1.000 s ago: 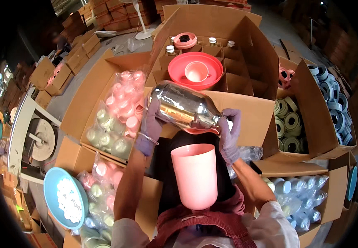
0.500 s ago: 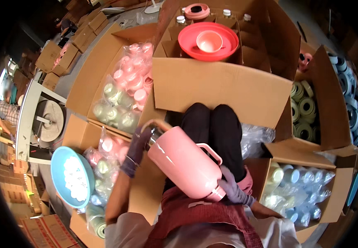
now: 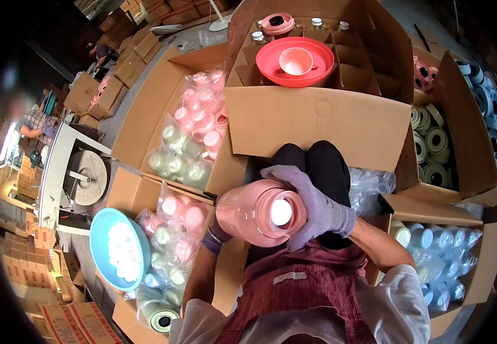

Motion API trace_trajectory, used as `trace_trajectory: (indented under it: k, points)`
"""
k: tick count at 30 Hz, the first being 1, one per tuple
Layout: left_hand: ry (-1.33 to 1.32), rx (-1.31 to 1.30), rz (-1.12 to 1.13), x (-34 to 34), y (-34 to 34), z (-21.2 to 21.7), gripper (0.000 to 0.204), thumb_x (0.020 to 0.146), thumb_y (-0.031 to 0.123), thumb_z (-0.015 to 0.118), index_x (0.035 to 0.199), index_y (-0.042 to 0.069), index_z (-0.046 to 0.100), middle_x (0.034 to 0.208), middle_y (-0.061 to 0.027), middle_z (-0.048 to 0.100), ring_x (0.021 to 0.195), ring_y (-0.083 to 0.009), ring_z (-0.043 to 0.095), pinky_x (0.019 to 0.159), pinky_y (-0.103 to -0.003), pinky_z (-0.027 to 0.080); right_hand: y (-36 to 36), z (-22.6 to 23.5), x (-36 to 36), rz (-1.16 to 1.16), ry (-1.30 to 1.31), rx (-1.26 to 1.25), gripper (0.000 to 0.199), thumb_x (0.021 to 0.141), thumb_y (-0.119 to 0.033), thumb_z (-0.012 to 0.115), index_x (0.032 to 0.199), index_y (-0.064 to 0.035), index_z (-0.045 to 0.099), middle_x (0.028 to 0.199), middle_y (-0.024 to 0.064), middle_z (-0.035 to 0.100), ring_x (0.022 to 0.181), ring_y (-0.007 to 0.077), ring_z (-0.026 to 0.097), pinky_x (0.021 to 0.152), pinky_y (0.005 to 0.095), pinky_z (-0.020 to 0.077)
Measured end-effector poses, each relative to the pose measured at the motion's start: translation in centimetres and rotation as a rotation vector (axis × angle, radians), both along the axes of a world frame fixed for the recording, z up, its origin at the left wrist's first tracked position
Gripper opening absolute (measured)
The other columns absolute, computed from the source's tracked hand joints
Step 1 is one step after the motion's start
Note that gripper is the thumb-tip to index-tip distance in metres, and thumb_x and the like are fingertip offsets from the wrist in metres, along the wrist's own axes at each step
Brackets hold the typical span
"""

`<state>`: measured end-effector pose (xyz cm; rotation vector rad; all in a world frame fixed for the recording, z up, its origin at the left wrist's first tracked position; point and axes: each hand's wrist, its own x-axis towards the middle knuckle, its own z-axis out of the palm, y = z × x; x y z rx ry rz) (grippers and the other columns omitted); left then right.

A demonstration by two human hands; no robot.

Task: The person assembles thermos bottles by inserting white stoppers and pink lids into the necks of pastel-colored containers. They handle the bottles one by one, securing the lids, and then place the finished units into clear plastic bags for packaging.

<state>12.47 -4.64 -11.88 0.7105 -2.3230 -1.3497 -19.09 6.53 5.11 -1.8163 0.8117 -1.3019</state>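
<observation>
Swung round since 0.5 s ago, the pink shell [image 3: 238, 213] has brought its threaded neck up toward the camera, where it pointed right and near before. From my seat I have just 1 view, the head camera. Its handle, plain to me earlier, is now out of sight. Inside the mouth I can see a white cap [image 3: 281, 212]; the silver bottle's base, which peeked out at the far left end, no longer shows. I take that to mean the bottle sits inside the shell, its top up in the neck, though how firmly I can't judge.

My right hand [image 3: 324, 209], in a lavender glove, has its fingers clamped around the neck from the right. My left hand [image 3: 218, 236] is mostly hidden behind the shell on its left; I cannot tell how those fingers stand. The shell is over the lap, near side of the knees [image 3: 330, 166].

Beyond, the red dish [image 3: 264, 64] with its small pink cup [image 3: 296, 62] seems unmoved on the far carton [image 3: 320, 117]. Near left, I have the blue basin [image 3: 97, 252] of white caps [image 3: 125, 252].
</observation>
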Motion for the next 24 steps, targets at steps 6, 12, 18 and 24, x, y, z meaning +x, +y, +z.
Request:
trace_trajectory:
  k: [6, 12, 18, 24]
  points:
    - [-0.147, -0.241, -0.025, -1.5, 0.3, 2.7, 0.063, 0.085, 0.031, 0.071, 0.141, 0.015, 0.046, 0.144, -0.0071, 0.049, 0.134, -0.0237, 0.043, 0.115, -0.039, 0.03, 0.4, -0.3, 0.6, 0.046, -0.229, 0.188, 0.073, 0.082, -0.018, 0.073, 0.141, 0.0022, 0.034, 0.137, 0.018, 0.043, 0.128, 0.0274, 0.045, 0.11, 0.0359, 0.0352]
    - [0.104, -0.275, -0.058, -4.3, 1.1, 5.2, 0.053, 0.09, 0.027, 0.065, 0.137, 0.007, 0.051, 0.137, -0.0108, 0.055, 0.126, -0.0245, 0.051, 0.109, -0.039, 0.039, -0.3, 0.7, -2.1, -0.208, 0.426, -0.3, 0.03, 0.089, -0.021, 0.064, 0.115, -0.006, 0.062, 0.116, 0.0157, 0.057, 0.106, 0.0345, 0.056, 0.091, 0.0413, 0.0464]
    - [-0.19, -0.284, 0.029, -0.7, 0.0, -0.1, 0.055, 0.09, 0.03, 0.064, 0.14, 0.011, 0.049, 0.141, -0.0105, 0.052, 0.13, -0.0253, 0.047, 0.112, -0.04, 0.036, 0.2, 3.4, -1.1, -0.246, 0.569, -0.153, 0.019, 0.09, -0.024, 0.061, 0.1, -0.008, 0.061, 0.091, 0.0101, 0.054, 0.082, 0.0276, 0.06, 0.07, 0.0391, 0.0494]
    - [-0.022, -0.522, 0.047, -4.6, 1.4, 6.5, 0.055, 0.079, 0.023, 0.075, 0.129, 0.009, 0.057, 0.128, -0.011, 0.06, 0.119, -0.0273, 0.056, 0.102, -0.04, 0.044, -0.9, 4.2, -0.1, -0.313, 0.685, -0.076, 0.022, 0.087, -0.022, 0.062, 0.102, -0.0065, 0.059, 0.09, 0.0136, 0.053, 0.083, 0.0325, 0.06, 0.07, 0.0427, 0.048]
